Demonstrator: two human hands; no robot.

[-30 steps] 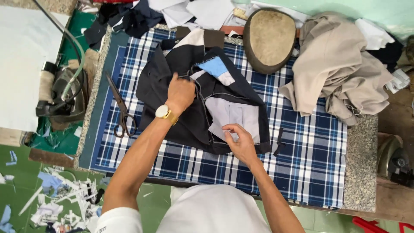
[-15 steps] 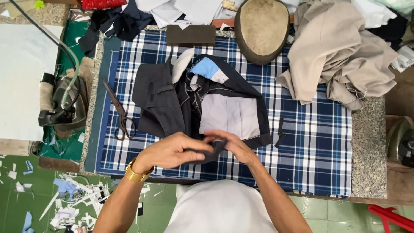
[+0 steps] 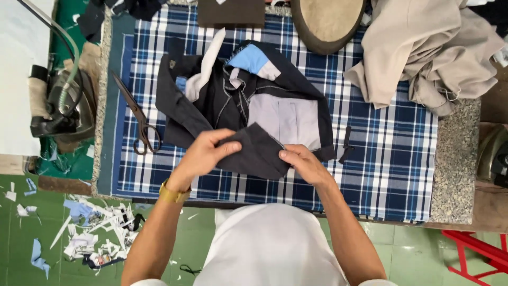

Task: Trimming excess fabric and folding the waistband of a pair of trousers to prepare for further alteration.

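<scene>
Near the front edge of the worktop [image 3: 455, 175], at its middle, lies a dark garment piece [image 3: 241, 100] with a grey lining panel [image 3: 286, 119] and a pale blue patch [image 3: 248, 58] turned up. Its lower flap [image 3: 256, 151] is raised off the blue plaid cloth [image 3: 381, 153] that covers the worktop. The left hand [image 3: 203, 156] pinches the flap's left side, thumb on top and fingers closed round the fabric; the right hand [image 3: 301, 161] presses its right edge, fingers narrow and curled on the cloth. The step in hand looks like folding or turning this flap over the lining — the next move likely calls for both hands to keep the edge taut and even so the fold lands straight.

Left of the garment, black scissors [image 3: 138, 119] lie on the plaid cloth, blades pointing to the back. Beyond the left edge sits an iron [image 3: 55, 106] with its hose. At the back edge stand a dark brown block [image 3: 230, 13] and a rounded pressing pad [image 3: 328, 21] — beige garments [image 3: 423, 53] are heaped at the back right corner.
</scene>
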